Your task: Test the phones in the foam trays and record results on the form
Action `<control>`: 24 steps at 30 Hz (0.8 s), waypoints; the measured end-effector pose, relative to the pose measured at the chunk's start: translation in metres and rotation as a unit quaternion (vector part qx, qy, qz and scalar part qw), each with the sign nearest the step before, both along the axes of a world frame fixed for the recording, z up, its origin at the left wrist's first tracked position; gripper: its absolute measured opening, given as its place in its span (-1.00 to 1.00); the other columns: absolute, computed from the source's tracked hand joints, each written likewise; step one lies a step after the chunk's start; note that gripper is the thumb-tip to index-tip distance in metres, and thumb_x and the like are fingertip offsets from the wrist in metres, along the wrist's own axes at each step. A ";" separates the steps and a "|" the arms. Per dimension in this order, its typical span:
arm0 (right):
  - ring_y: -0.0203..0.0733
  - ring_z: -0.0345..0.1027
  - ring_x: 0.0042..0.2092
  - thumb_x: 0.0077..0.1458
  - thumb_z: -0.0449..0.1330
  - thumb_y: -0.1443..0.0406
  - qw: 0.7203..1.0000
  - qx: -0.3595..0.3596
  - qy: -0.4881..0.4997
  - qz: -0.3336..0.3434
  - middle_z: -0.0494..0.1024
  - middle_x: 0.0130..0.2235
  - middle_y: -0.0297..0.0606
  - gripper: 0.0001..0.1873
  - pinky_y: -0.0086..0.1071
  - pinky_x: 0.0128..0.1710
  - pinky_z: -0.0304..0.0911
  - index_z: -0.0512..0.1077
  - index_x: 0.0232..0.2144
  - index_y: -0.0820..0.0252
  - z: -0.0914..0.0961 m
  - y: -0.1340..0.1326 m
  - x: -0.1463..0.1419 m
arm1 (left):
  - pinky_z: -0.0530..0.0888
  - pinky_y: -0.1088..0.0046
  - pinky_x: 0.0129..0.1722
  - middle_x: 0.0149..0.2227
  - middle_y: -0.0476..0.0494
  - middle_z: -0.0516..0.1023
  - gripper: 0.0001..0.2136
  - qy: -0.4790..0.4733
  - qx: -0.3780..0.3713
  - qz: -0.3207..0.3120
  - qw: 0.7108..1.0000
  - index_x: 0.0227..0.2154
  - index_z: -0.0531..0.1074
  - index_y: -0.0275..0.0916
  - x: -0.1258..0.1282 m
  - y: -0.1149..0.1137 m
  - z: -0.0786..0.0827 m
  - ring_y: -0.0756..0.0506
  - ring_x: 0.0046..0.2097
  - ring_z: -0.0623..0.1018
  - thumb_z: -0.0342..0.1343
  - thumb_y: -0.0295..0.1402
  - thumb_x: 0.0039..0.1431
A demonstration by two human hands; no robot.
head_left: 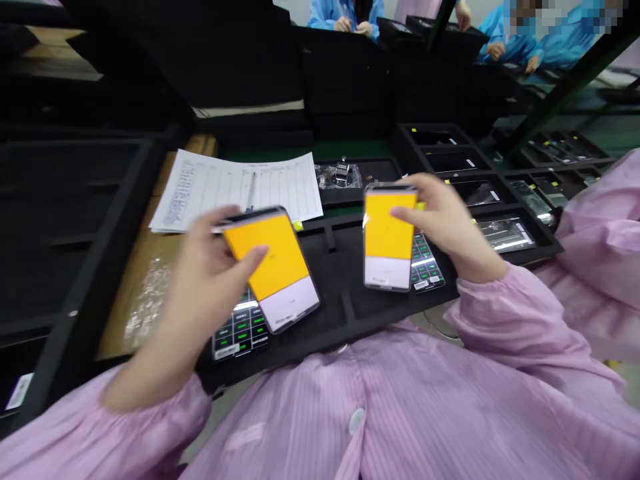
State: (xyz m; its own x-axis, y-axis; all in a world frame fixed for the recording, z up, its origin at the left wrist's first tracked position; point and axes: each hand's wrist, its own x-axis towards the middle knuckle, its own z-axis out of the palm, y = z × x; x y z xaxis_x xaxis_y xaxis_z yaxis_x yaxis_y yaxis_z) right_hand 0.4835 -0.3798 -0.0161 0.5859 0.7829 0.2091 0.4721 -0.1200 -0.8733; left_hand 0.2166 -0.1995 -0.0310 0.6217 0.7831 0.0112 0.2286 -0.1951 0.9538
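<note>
My left hand (205,287) clamps a phone (267,257) and my right hand (445,223) clamps a second phone (389,227), both held just above a black tray (330,293), their screens lit yellow over white, with a panel of green-marked keys (240,330) showing beneath the left one. Both hands are full, so picking up anything more calls for setting a phone down first. No brand reads on either phone; beyond lies a ruled paper form (235,190) with a pen (251,190), its print too small to read, like the small label on the panel.
</note>
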 end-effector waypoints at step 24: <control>0.03 0.44 0.12 0.16 0.00 0.43 0.939 -0.031 -0.333 -0.078 0.63 -0.13 -0.20 -0.65 0.14 0.25 0.16 0.43 -0.07 0.10 -0.090 -0.103 -0.066 | 0.32 -0.06 0.23 0.26 0.05 0.40 -0.39 0.041 0.448 0.030 0.893 0.26 0.26 0.22 -0.074 -0.074 -0.067 -0.29 0.23 0.42 0.05 -0.49 0.20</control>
State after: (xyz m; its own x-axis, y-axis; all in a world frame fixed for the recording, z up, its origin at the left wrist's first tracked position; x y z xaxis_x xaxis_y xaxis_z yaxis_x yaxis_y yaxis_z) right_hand 0.4175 -0.4829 -0.1061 0.4500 0.7211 0.5269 0.8835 -0.2732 -0.3806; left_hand 0.1427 -0.2736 -0.0982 0.6057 0.5153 0.6063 0.3263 -0.8558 0.4013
